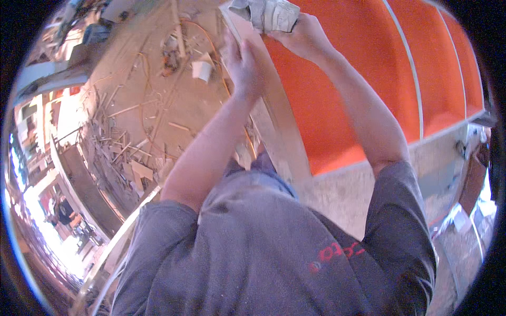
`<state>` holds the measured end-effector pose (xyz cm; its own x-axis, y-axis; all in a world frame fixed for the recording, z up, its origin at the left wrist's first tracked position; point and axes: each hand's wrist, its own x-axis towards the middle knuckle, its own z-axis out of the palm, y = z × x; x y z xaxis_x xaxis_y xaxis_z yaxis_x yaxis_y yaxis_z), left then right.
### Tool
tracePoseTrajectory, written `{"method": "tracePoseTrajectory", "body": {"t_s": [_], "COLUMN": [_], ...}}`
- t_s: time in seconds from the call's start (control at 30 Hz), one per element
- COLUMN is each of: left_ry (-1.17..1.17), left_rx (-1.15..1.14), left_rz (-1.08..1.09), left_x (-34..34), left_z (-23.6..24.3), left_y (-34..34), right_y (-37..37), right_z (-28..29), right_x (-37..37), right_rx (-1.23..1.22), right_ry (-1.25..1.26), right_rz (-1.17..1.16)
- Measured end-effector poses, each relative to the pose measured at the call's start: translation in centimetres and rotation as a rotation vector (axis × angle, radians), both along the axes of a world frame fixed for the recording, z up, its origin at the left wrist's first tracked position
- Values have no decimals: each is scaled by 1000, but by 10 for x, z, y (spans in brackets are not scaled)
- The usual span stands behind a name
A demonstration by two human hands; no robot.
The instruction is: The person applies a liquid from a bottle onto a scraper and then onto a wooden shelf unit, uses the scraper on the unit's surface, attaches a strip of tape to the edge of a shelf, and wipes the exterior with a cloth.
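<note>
My right hand (304, 38) reaches to the top of the view, its fingers closed on a creased grey-white pad (279, 17). It may be cloth or paper; I cannot tell which. The pad lies over the far end of a pale wooden edge (274, 100). Left of it, my left hand (244, 66) rests along the outer side of that edge, its fingers stretched out and slightly apart, holding nothing that I can see. The edge borders a large orange panel (358, 100) divided by pale ribs (405, 47).
Wood offcuts (138, 171) and scraps litter the floor (124, 79) to the left. An orange cord (213, 45) runs near my left hand, and a white container (202, 68) stands close by. A person (64, 210) is far off at the lower left.
</note>
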<state>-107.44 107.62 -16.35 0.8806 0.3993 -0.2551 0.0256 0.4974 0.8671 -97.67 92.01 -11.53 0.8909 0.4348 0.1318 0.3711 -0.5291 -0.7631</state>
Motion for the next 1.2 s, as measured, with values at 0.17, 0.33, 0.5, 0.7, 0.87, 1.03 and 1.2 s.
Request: {"method": "tracePoseTrajectory", "body": {"t_s": [0.17, 0.33, 0.5, 0.7, 0.87, 1.03, 1.2], "left_ry": [-47, -21, -21, -4, -20, -48, -736], "left_rx": [523, 672, 669, 685, 664, 841, 1332], "left_rz": [92, 40, 56, 77, 67, 236, -477], "left_x": [-7, -5, -4, -4, 0, -5, -64], "left_z": [18, 27, 28, 26, 24, 37, 130], "left_y": [-18, -22, -21, -22, -16, -4, -12], "right_y": [-117, -172, -164, -175, -152, -153, -267], "right_z": [34, 87, 92, 63, 31, 76, 119], "right_x": [-114, -166, -182, -192, -161, -134, -235], "right_rx": [81, -87, -136, -27, 115, 378, 872], "right_ry": [351, 764, 709, 693, 308, 319, 290], "right_rz": [406, 438, 622, 558, 463, -179, -751]}}
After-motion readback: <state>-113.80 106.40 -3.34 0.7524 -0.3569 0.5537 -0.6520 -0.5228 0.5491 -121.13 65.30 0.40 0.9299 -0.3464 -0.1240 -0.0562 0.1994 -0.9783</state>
